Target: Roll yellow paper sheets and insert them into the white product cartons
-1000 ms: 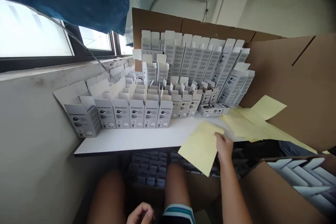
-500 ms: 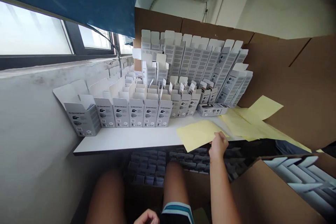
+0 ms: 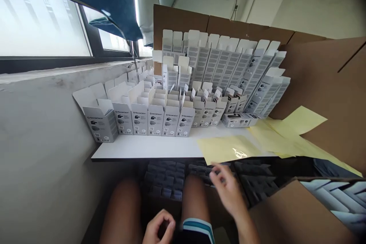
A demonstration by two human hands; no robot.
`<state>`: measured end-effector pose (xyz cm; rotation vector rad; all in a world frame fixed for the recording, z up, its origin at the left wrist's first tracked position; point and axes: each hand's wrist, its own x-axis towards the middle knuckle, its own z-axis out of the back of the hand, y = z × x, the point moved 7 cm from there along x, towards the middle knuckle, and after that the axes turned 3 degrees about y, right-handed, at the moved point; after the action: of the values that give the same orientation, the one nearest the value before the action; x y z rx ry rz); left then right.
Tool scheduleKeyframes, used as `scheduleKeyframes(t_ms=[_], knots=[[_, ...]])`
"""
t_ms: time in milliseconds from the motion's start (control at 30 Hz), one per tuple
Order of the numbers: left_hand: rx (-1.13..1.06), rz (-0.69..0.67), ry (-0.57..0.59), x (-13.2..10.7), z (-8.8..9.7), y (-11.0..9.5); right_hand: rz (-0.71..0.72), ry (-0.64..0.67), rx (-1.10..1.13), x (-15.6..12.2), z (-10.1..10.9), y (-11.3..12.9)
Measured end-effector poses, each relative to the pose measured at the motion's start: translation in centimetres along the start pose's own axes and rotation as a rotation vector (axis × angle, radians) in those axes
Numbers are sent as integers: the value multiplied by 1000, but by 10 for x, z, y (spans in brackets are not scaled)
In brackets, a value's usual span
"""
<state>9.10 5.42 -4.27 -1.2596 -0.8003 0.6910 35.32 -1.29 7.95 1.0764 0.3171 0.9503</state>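
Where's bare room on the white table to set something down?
A strip of white tabletop shows between its front edge and the row of open white cartons, left of the pale yellow paper sheet. Rightward, overlapping yellow sheets and a flat-lying carton crowd it.

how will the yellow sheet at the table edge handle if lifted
The pale yellow paper sheet looks thin, so it will probably flop when lifted. Its shiny glare suggests it may slide easily on the white table.
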Motion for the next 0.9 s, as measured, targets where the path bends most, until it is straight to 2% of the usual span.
scheduleKeyframes(t_ms=[67, 100, 133, 200, 300, 467, 600, 667, 733, 767, 833, 900], knots=[[172, -204, 49, 15, 5, -47, 50, 245, 175, -28, -47, 13], [237, -280, 82, 24, 6, -68, 55, 303, 254, -40, -63, 17], [293, -341, 107, 31, 5, -86, 57, 330, 316, -48, -74, 18], [383, -411, 159, 46, 1, -112, 72, 323, 383, -57, -84, 19], [436, -443, 242, 60, -11, -126, 140, 267, 378, -59, -77, 20], [388, -492, 453, 74, -30, -139, 207, 199, 374, -61, -44, 23], [552, -731, 567, 108, -37, -185, 211, 205, 404, -70, -27, 18], [730, -860, 514, 139, -38, -216, 179, 196, 424, -74, -24, 11], [956, -925, 339, 178, -38, -248, 132, 165, 436, -76, -23, 0], [1085, -933, 254, 197, -39, -261, 111, 153, 434, -76, -23, -4], [1357, -894, 158, 233, -43, -280, 85, 152, 411, -78, -25, -11], [1528, -843, 168, 260, -48, -288, 72, 166, 381, -79, -27, -15]])
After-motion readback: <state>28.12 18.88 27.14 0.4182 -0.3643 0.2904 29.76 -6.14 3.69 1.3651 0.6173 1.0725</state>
